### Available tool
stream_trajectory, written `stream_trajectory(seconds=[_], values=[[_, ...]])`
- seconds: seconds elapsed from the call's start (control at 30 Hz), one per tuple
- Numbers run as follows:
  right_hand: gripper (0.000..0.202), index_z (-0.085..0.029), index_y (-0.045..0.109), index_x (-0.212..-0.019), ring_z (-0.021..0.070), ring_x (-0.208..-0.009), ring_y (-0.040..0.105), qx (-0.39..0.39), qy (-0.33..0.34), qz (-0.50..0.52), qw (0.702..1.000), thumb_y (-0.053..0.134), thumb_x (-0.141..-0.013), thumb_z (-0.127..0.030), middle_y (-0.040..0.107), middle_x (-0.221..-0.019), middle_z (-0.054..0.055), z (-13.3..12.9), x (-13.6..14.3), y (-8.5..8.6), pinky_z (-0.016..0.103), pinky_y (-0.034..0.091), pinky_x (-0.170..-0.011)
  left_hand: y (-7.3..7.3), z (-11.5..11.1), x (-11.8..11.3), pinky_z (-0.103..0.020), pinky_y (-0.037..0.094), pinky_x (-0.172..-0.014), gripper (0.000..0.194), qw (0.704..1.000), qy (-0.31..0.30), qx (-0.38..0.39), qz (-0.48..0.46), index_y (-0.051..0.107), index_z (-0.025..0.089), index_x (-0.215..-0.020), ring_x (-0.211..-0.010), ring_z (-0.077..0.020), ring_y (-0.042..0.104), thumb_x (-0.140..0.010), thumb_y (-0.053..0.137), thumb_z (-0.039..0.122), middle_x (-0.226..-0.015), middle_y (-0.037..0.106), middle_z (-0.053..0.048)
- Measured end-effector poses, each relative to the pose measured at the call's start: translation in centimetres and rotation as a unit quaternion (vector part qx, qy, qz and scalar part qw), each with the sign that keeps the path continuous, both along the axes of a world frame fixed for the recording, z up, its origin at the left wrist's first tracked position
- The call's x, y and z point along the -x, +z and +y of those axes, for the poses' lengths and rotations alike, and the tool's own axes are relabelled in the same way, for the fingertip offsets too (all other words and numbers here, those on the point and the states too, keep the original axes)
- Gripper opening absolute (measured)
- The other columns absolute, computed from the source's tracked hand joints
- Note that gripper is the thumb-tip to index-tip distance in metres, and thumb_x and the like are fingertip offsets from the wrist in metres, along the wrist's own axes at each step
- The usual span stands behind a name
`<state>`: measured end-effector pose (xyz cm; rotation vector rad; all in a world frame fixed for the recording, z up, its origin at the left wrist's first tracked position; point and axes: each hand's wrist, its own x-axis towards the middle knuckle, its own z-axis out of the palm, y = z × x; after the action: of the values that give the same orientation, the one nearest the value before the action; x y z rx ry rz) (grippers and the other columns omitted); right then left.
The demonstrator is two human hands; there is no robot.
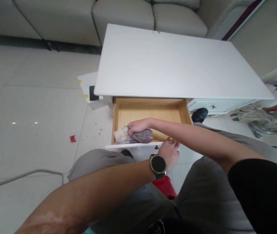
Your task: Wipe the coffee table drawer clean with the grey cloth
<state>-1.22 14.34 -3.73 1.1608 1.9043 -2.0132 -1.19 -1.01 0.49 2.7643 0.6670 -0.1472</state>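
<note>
My right hand point(139, 126) reaches across into the front left corner of a pulled-out wooden drawer point(153, 112). Its fingers are closed around a bundle of purple-grey knitted socks point(143, 136), part of which is hidden under the hand. A cream-coloured cloth part point(120, 135) of the bundle lies against the drawer's left side. Below the right forearm, my left hand point(169, 152), with a watch on the wrist, curls its fingers over the drawer's white front edge. A small dark knob point(156, 147) shows just left of it.
The drawer belongs to a white low table point(177, 65), with a grey sofa point(126, 16) behind. A white box point(89, 86) stands on the floor at left. A red scrap point(73, 138), a pale cable point(31, 173) and coiled cords point(248, 117) lie around. A red object point(166, 188) is between my legs.
</note>
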Motion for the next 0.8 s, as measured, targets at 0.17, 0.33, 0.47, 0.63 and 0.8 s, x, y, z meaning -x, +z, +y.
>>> stream_trajectory(seconds=[0.17,0.33,0.47,0.63,0.8], values=[[0.017,-0.016,0.068,-0.087,0.0177,-0.073,0.067,-0.086,-0.098,-0.025,0.991,0.064,-0.072,-0.022,0.075,-0.08,0.002,2.8,-5.6,1.2,0.023,0.052,-0.066,-1.2,-0.7,0.0,-0.041,0.033,-0.128,0.048,0.999,0.006,-0.036,-0.015,0.074,0.013,-0.128,-0.157,-0.0237,0.036,-0.108,0.031,0.014,-0.165,0.048,-0.012],[0.037,-0.017,0.07,-0.117,0.0265,-0.109,0.066,-0.378,-0.065,-0.101,0.918,0.058,-0.083,-0.022,0.076,-0.116,0.009,3.7,-8.3,2.2,0.035,0.047,-0.099,-1.6,-0.8,0.1,-0.044,0.034,-0.129,0.048,0.999,0.007,-0.044,-0.011,0.077,0.014,-0.124,-0.157,-0.025,0.037,-0.107,0.032,0.013,-0.164,0.049,-0.012],[0.055,-0.024,0.058,-0.146,0.0413,-0.144,0.043,-0.486,0.068,-0.236,0.839,0.056,-0.092,-0.031,0.057,-0.153,0.016,1.6,-8.4,-0.9,0.062,0.035,-0.112,-1.2,-0.6,0.0,-0.052,0.034,-0.129,0.05,0.999,0.03,-0.025,0.013,0.078,0.019,-0.126,-0.159,-0.0271,0.034,-0.108,0.031,0.016,-0.165,0.048,-0.009],[0.087,-0.039,0.031,-0.167,0.0557,-0.157,0.008,-0.43,0.135,-0.347,0.823,0.068,-0.089,-0.041,0.008,-0.18,0.008,-0.2,-7.7,-6.6,0.078,0.027,-0.111,-1.5,-0.8,-0.8,-0.068,0.031,-0.127,0.053,0.989,0.128,0.03,0.064,0.068,0.018,-0.144,-0.157,-0.0336,0.036,-0.107,0.029,0.016,-0.165,0.047,-0.015],[0.073,-0.033,0.037,-0.166,0.0462,-0.153,0.033,-0.434,0.061,-0.331,0.836,0.057,-0.095,-0.032,0.03,-0.173,0.015,1.5,-6.4,-7.4,0.067,0.039,-0.114,-2.7,-1.2,-1.0,-0.069,0.032,-0.126,0.049,0.987,0.145,0.039,0.057,0.077,0.016,-0.131,-0.154,-0.0362,0.041,-0.105,0.035,0.016,-0.161,0.051,-0.017]])
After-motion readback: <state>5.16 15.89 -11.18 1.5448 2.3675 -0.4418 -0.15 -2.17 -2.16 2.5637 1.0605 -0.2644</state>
